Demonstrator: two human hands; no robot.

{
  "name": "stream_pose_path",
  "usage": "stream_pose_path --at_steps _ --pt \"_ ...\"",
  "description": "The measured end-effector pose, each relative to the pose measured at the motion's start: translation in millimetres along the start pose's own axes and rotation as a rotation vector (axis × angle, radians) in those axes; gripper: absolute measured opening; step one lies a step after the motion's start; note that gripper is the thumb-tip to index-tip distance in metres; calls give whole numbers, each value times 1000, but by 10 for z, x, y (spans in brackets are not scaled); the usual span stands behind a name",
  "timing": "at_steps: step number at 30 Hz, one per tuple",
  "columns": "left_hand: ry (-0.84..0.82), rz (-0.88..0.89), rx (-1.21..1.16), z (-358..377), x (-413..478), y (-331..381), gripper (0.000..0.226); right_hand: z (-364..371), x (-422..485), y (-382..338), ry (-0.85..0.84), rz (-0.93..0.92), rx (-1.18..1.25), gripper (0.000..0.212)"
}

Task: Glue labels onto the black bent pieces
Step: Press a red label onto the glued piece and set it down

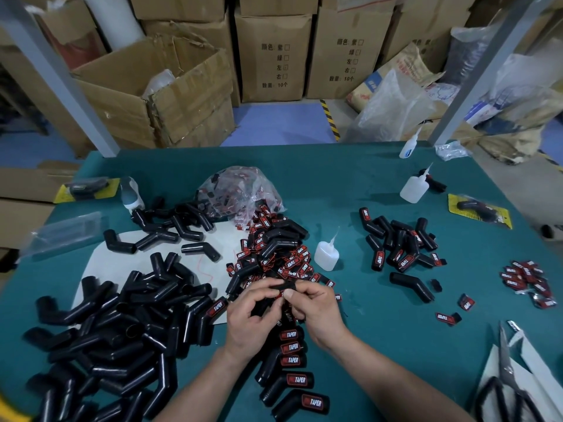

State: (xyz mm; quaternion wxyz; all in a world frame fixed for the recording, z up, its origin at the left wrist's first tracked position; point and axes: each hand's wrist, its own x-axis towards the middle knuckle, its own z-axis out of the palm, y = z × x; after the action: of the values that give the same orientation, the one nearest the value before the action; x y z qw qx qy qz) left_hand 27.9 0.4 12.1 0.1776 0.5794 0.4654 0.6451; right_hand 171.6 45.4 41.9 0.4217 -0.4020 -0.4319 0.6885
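Labelled black bent pieces (300, 380) lie in a row at the near centre of the green table (396, 330), with an unlabelled pile (122, 324) to their left. Just beyond, the left hand (253, 315) and right hand (316, 309) both curl their fingers round one bent piece (285, 288), above the loose labels (286, 263). A glue bottle (326, 254) stands just right of these.

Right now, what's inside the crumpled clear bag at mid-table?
Through the clear bag, red-and-black labels show, with more spilling from its mouth onto the teal table. Creases and glare hide the bag's bottom, so anything else there cannot be seen.
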Motion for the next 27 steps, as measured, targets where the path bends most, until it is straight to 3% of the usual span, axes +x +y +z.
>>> stream_pose_path --at_steps 8,27 --pt "9 -8 2 2 -19 -57 23 9 19 14 -26 41 77 32" --pt "8 -48 -33 -6 -18 -43 21 -3 25 -4 -45 12 -8 36"
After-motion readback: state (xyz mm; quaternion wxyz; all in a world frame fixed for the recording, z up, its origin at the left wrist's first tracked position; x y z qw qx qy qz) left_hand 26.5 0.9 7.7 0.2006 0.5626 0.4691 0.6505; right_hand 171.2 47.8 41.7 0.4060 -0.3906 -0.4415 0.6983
